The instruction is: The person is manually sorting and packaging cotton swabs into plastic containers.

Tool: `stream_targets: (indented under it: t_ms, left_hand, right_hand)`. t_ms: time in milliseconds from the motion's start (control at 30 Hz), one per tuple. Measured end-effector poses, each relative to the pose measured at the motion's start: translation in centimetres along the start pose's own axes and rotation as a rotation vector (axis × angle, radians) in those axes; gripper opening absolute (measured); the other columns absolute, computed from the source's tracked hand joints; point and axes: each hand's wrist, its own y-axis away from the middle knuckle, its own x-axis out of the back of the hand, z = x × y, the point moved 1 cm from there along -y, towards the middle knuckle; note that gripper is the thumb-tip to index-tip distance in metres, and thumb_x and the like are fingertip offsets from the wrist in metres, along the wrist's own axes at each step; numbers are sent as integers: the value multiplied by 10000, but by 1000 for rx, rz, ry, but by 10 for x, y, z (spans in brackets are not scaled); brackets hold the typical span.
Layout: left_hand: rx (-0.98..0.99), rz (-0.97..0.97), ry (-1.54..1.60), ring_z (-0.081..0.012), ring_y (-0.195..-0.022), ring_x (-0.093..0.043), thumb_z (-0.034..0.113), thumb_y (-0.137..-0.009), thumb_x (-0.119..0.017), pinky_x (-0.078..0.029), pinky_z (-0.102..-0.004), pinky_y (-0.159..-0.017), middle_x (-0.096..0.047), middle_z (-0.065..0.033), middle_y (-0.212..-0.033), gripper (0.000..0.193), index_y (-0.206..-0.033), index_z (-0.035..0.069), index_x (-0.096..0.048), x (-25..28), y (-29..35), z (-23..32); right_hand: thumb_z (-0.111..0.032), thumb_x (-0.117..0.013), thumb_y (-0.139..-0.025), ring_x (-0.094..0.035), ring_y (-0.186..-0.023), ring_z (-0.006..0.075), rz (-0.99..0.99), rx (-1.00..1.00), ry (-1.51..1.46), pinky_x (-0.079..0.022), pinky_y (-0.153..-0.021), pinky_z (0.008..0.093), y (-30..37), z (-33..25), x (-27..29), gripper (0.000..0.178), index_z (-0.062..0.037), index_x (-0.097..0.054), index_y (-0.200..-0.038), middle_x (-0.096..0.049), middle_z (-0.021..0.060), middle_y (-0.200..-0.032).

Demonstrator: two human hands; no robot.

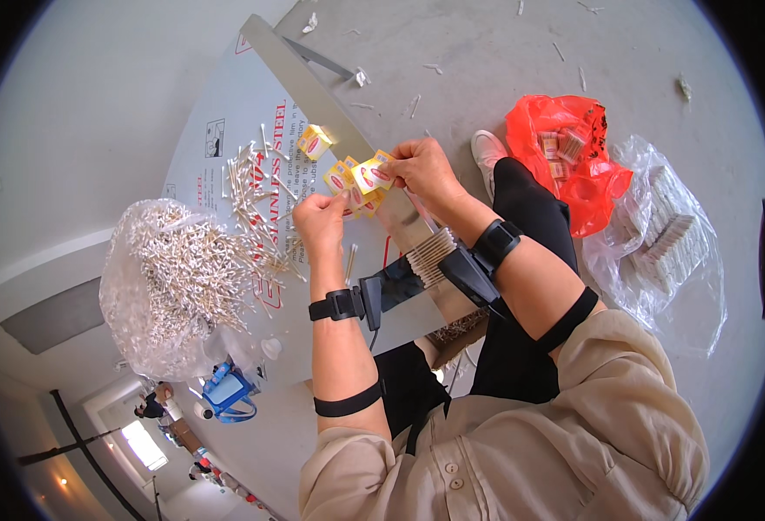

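Over the table's edge, my right hand (428, 170) pinches a small yellow-and-white card (370, 175) with a red oval mark. My left hand (320, 227) is closed at the lower edge of several overlapping cards (342, 181) of the same kind, gripping them between thumb and finger. Another yellow-and-white piece (315, 141) lies on the table just beyond. Between my forearms, a neat row of cotton swabs (433, 257) rests at the table's edge. Loose cotton swabs (248, 195) are strewn left of my left hand.
A clear bag heaped with cotton swabs (183, 269) sits on the film-covered steel table (226, 95). A blue bag (228, 392) is at lower left. On the floor to the right are a red plastic bag (591, 195) with small packs and a clear bag (669, 234) of white bundles.
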Motion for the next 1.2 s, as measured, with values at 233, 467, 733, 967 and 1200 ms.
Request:
stream_targets:
  t_ms: [233,467,733,967,1200]
  left_hand:
    - [107,-144,525,-60,-472,-422,68,-797,-742,-339,-216,-435,-575,-7,-646,176,-744,-14,-596,-14,11,22]
    - [81,-198,550,-63,-452,-414,41,-824,-713,-319,-208,-402,-562,-22,-640,184,-718,8,-566,-13,10,23]
    - [136,-28,451,-74,-425,-413,52,-836,-703,-338,-219,-383,-520,-13,-573,190,-701,13,-575,-3,-4,12]
    - [124,43,196,-69,-457,-437,108,-842,-712,-339,-220,-393,-524,-5,-577,188,-736,7,-593,3,-20,-2]
    - [-8,-13,312,-70,-494,-454,139,-841,-715,-366,-215,-474,-597,-26,-665,174,-797,-14,-645,-4,0,6]
  right_hand:
    - [-63,-743,-780,-487,-554,70,-98,58,-34,-376,-482,221,-1,3,0,118,38,-686,-800,-576,13,-624]
    - [-31,-733,-748,-532,-545,105,-111,54,-112,-431,-499,270,-3,7,-5,110,66,-685,-768,-618,52,-629]
    - [-64,-729,-792,-489,-557,86,-52,43,-44,-385,-495,240,1,1,-2,130,56,-688,-821,-583,23,-634]
    - [-67,-733,-788,-492,-555,84,-43,38,-29,-384,-492,239,2,0,-2,132,54,-688,-814,-598,33,-640]
    - [-48,-741,-744,-540,-551,108,-58,56,-22,-443,-506,273,-3,6,-3,126,61,-701,-792,-630,66,-633]
